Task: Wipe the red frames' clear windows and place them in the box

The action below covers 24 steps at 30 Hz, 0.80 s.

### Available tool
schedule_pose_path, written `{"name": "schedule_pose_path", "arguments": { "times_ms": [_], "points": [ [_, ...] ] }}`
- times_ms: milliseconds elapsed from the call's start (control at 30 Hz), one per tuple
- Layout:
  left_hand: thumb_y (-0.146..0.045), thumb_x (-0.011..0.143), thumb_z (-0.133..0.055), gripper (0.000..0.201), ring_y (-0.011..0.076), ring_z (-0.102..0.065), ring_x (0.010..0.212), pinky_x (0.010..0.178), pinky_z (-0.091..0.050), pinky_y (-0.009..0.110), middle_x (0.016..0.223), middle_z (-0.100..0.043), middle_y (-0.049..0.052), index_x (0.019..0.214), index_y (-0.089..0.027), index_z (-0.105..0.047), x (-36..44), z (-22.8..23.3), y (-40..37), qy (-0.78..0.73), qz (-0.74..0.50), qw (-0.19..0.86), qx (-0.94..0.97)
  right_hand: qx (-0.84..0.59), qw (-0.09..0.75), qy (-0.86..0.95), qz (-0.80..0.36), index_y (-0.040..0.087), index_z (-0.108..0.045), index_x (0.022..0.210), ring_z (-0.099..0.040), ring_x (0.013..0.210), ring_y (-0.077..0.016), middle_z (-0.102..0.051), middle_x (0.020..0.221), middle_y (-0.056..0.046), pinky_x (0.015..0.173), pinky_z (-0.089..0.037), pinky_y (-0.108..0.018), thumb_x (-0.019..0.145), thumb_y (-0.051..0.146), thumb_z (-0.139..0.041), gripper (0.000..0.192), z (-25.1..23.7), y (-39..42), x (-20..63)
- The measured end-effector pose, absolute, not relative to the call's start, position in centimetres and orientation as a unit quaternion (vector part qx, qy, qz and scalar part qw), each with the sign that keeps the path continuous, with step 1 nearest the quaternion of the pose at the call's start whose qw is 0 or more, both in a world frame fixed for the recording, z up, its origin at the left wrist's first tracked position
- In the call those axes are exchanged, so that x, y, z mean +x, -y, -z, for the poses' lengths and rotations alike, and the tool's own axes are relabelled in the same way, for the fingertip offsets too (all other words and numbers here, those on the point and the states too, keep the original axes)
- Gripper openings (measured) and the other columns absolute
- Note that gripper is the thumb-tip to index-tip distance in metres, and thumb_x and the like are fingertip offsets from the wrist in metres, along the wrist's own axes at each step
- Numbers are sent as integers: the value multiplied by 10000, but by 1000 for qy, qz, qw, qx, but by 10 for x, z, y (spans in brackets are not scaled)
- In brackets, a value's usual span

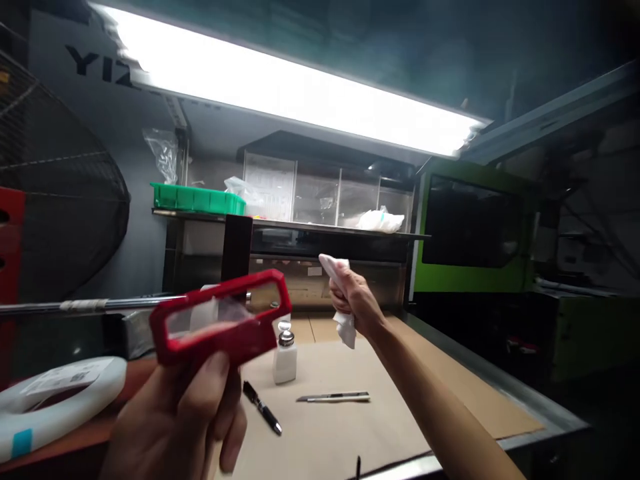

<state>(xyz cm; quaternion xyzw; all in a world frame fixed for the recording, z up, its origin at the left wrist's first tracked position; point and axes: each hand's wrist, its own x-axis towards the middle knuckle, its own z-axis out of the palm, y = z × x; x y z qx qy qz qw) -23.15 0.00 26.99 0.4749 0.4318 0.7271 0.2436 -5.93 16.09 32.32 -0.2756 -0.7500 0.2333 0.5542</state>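
My left hand (185, 407) grips a red plastic frame (220, 343) by its lower edge and holds it up close to the camera. The frame has a long window-like opening in its upper part. Farther out over the table, my right hand (354, 297) is closed around a crumpled white cloth or tissue (345, 331). Behind the red frame stands a white bottle with a metal top (285, 363). A black pen (263, 408) and a utility knife (334, 397) lie on the table between my hands.
Brown board covers the table (310, 433), which has a metal edge. At the back, a shelf holds a green tray (197, 199) and a white bag (381, 221). A roll of white film (60, 400) lies at the left, near a large fan (60, 180). A bright lamp (290, 80) hangs overhead.
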Motion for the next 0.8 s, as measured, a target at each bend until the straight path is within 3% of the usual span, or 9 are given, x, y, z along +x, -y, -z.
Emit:
{"name": "schedule_pose_path", "arguments": {
  "times_ms": [100, 200, 300, 367, 433, 567, 667, 800],
  "points": [
    [-481, 735, -621, 334, 93, -375, 302, 270, -291, 209, 395, -368, -84, 542, -247, -482, -211, -320, 4, -354, -749, 221, 514, -156, 664, 714, -161, 213, -579, 1192, -242, 395, -80, -305, 525, 65, 360, -243, -221, 932, 530, -317, 486, -361, -107, -29],
    [-450, 736, -621, 245, 84, -407, 304, 286, -346, 197, 421, -433, -93, 625, -249, -536, -190, -355, 9, -309, -729, 201, 577, -76, 729, 679, 41, 252, -605, 1219, -362, 406, -98, -420, 513, 33, 389, -321, -242, 924, 471, -428, 408, -380, -57, 0],
    [-432, 737, -622, 253, 89, -459, 339, 324, -412, 203, 455, -486, -87, 616, -233, -522, -172, -377, 14, -267, -713, 188, 621, -53, 720, 654, 225, 278, -592, 1246, -528, 508, -124, -643, 740, -27, 452, -425, -269, 930, 402, -458, 365, -389, -21, 22],
    [-398, 744, -621, 247, 92, -482, 354, 339, -432, 205, 464, -510, -81, 601, -225, -518, -162, -389, 18, -235, -708, 179, 642, -38, 691, 657, 299, 318, -540, 1291, -602, 619, -135, -689, 959, -26, 531, -488, -277, 938, 335, -459, 362, -396, -6, 33],
    [-365, 745, -617, 218, 92, -488, 351, 340, -438, 206, 464, -521, -81, 606, -222, -529, -152, -400, 24, -208, -707, 182, 651, -30, 665, 659, 350, 333, -506, 1312, -624, 657, -132, -688, 1050, -18, 574, -510, -277, 940, 268, -455, 381, -403, 5, 43],
    [-328, 716, -634, 169, 97, -497, 348, 342, -444, 207, 447, -528, -81, 617, -216, -555, -135, -416, 39, -187, -708, 198, 651, -58, 639, 632, 435, 267, -586, 1219, -558, 492, -101, -711, 855, -34, 484, -464, -256, 944, 260, -436, 313, -418, 21, 61],
    [-323, 702, -642, 140, 93, -513, 357, 363, -451, 200, 470, -561, -67, 647, -203, -595, -124, -421, 50, -187, -713, 197, 647, -88, 617, 612, 487, 228, -642, 1116, -487, 421, -91, -624, 617, -1, 439, -406, -249, 949, 306, -407, 299, -424, 30, 71],
    [-341, 703, -640, 177, 92, -520, 356, 366, -448, 193, 467, -563, -60, 610, -198, -593, -118, -423, 58, -179, -707, 189, 657, -104, 595, 578, 548, 235, -641, 1103, -405, 397, -83, -523, 523, 38, 432, -351, -248, 950, 318, -383, 312, -426, 37, 76]
  ]
}}
